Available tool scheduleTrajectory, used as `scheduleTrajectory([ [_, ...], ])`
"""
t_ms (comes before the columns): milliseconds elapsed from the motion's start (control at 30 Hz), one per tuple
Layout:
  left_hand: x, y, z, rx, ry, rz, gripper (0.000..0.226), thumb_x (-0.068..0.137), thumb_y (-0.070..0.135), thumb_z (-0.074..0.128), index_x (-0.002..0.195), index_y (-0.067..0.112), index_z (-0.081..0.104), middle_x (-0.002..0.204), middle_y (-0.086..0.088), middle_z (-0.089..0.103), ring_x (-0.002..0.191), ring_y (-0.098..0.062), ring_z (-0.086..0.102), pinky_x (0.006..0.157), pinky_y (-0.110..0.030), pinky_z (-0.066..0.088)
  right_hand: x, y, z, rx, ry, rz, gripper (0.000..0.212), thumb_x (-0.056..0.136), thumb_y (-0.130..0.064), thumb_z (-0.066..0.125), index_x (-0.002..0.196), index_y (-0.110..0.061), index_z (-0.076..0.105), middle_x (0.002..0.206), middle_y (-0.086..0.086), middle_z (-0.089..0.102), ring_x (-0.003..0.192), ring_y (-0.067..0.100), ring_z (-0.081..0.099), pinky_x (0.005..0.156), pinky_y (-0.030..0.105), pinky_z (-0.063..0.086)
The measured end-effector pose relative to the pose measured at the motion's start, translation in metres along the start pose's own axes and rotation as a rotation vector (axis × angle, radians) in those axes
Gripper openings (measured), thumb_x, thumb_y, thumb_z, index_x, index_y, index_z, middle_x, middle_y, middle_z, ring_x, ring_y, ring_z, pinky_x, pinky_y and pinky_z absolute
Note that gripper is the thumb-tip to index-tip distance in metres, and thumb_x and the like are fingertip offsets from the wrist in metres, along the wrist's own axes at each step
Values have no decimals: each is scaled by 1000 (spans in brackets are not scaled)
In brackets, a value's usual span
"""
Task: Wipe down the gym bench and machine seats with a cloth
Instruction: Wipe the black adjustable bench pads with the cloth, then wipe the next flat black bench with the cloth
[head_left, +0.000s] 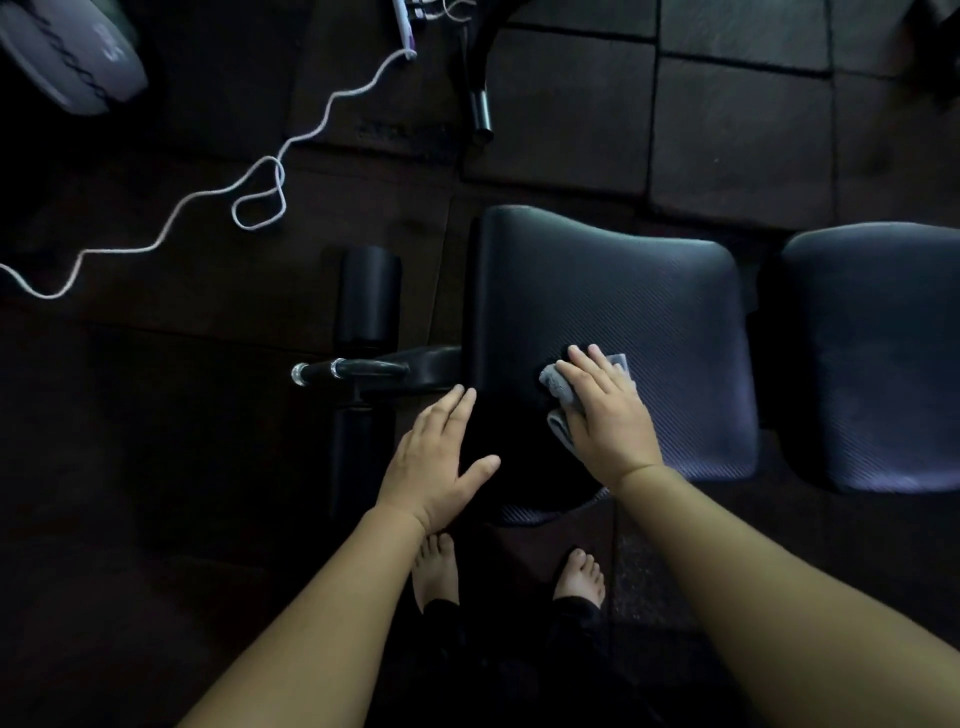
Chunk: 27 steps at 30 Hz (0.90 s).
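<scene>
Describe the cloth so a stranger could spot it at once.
Find the wide black seat pad mid-view, left of a second dark pad. On its near part the right hand presses a small crumpled cloth. It is the only pale grey thing there.

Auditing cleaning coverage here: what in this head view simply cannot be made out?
Head view:
cloth: mostly covered by the right hand.
seat pad: near-left corner lost in shadow beside the left hand.
second pad: cut off by the right edge.
grey object: cut by the top-left corner; identity unclear.
</scene>
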<state>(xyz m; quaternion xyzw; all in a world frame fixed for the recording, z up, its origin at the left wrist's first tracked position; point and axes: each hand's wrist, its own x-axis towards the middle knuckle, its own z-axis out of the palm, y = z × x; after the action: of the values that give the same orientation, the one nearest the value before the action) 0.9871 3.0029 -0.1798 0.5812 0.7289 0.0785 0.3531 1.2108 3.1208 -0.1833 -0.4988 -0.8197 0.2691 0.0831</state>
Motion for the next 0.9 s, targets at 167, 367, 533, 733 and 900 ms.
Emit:
scheduleTrajectory([
  [167,-20,38,-56,102,-20,-89,84,98,60,53,166,28,16,172,8,16,158,-15,12,126,-43,24,3,-55,-52,22,-152,64,53,102,-24,58,153,-22,46,165,-5,36,156,16,22,123,40,29],
  [367,-87,70,-142,134,64,-206,76,99,53,58,162,24,29,166,2,32,152,-22,27,119,-44,34,-3,-156,-121,-23,-240,-46,53,102,-26,54,154,-21,45,160,-1,43,146,22,42,116,36,37],
  [533,-146,45,-216,146,157,-250,65,100,51,56,157,24,40,160,2,39,148,-24,31,115,-44,37,2,-260,-138,30,-272,-159,55,102,-21,56,155,-19,43,156,1,49,140,26,48,113,34,38],
  [733,-192,-38,-312,176,243,-293,61,98,52,57,152,25,48,158,3,39,146,-21,32,114,-42,37,37,-392,-118,55,-307,-245,53,102,-24,58,153,-24,44,149,3,55,133,28,53,110,37,42],
  [900,-202,-122,-403,259,236,-252,61,98,54,57,151,26,48,152,2,44,142,-23,36,112,-42,39,78,-490,-90,84,-257,-217,51,100,-25,60,149,-25,48,142,6,61,127,30,57,105,35,44],
])
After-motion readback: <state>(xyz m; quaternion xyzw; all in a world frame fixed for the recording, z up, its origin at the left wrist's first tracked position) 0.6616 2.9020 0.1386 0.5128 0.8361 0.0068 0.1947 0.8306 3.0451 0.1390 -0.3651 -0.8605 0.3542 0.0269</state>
